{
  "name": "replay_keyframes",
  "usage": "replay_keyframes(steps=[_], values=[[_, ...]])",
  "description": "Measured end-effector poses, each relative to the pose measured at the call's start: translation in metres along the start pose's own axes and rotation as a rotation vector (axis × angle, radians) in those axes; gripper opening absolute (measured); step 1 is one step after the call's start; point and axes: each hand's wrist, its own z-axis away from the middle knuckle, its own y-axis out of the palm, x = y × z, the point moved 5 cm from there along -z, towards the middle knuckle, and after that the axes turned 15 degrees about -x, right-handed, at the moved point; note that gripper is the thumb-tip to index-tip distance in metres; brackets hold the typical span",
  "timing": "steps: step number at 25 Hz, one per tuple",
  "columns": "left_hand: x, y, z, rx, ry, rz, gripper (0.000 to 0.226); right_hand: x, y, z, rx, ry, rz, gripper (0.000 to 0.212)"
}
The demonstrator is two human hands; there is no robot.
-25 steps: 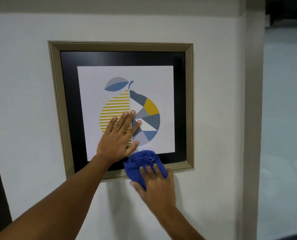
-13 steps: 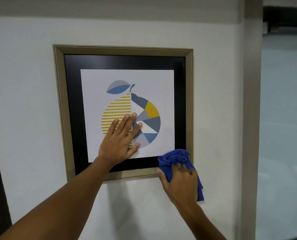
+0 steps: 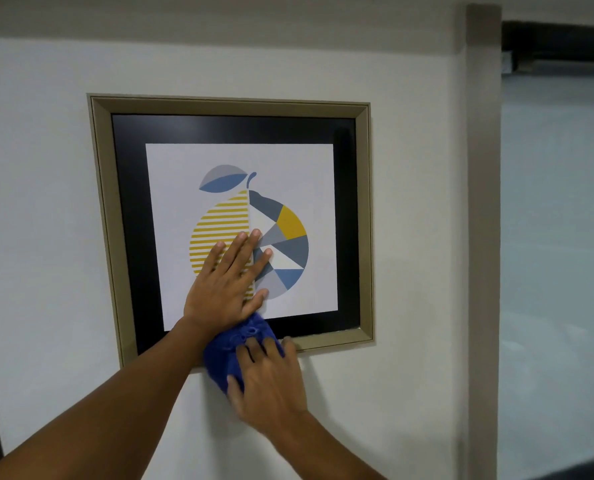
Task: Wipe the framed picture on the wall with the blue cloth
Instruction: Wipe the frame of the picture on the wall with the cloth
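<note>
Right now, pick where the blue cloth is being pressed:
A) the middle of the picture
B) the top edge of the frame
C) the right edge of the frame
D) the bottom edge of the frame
D: the right hand holds the blue cloth against the bottom edge of the frame, just below the left hand, which lies flat on the picture.

One frame point(image 3: 233, 106); one cloth point(image 3: 223, 358); two hands point(image 3: 224, 289) point(image 3: 271, 386)
</note>
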Motion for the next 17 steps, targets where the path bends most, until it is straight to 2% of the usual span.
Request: replay_keyframes(steps=[3, 8, 10, 14, 17], values=[[0.001, 0.000, 0.002, 0.004, 0.000, 0.003, 0.071, -0.041, -0.010, 0.006, -0.029, -0.008, 0.101, 0.039], [0.000, 0.000, 0.000, 0.040, -0.009, 0.019, 0.071, -0.148, -0.041, 0.013, 0.017, 0.128, 0.333, 0.030], [0.000, -0.001, -0.001, 0.062, -0.026, 0.024, 0.072, -0.153, -0.039, 0.014, 0.047, 0.137, 0.341, 0.033], [-0.007, -0.005, -0.001, 0.131, -0.095, 0.042, 0.076, -0.134, -0.026, 0.025, 0.072, 0.320, 0.233, 0.051], [-0.016, -0.007, -0.001, 0.211, -0.164, 0.052, 0.081, -0.130, -0.027, 0.033, -0.004, 0.289, 0.180, 0.055]])
